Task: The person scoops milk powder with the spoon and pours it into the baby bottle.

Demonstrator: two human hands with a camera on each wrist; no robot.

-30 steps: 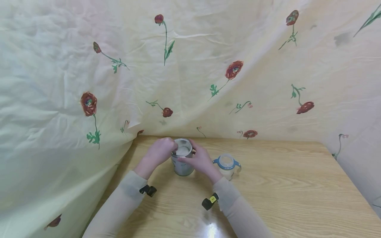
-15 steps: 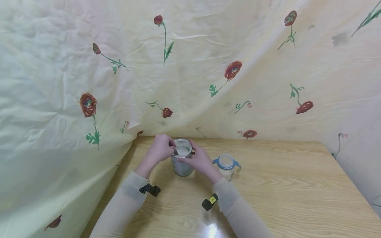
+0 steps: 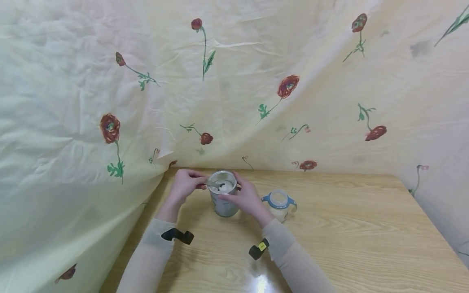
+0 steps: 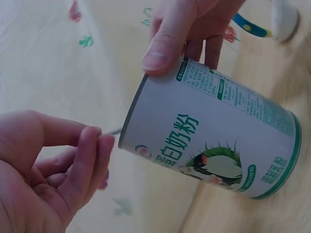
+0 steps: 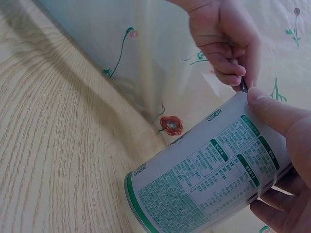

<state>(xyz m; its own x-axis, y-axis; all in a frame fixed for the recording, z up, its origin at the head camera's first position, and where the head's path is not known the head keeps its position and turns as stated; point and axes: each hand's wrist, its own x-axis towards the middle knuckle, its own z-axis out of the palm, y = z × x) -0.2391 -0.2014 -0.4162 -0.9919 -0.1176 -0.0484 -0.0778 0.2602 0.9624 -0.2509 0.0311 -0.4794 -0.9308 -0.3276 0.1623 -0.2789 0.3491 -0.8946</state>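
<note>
A white and green milk powder can (image 3: pixel 225 208) stands open-topped on the table, pale powder showing inside. My right hand (image 3: pixel 247 197) grips it near the rim, thumb on the near side and fingers round the far side. With thumb and fingertips, my left hand (image 3: pixel 184 185) pinches the handle of a metal spoon (image 3: pixel 213 184) at the can's left rim. The spoon's other end reaches into the can over the powder. In the left wrist view only a short piece of the handle (image 4: pixel 114 131) shows between the fingertips and the rim.
A lidded baby cup (image 3: pixel 279 203) with blue handles stands just right of the can, beside the right wrist. Behind and left of the wooden table (image 3: pixel 351 219) hangs a flowered cloth (image 3: pixel 234 101).
The left hand dipped at the can's mouth earlier and has since drawn back to the left with the spoon, its handle now lying flatter across the rim. Right hand and can have stayed put.
</note>
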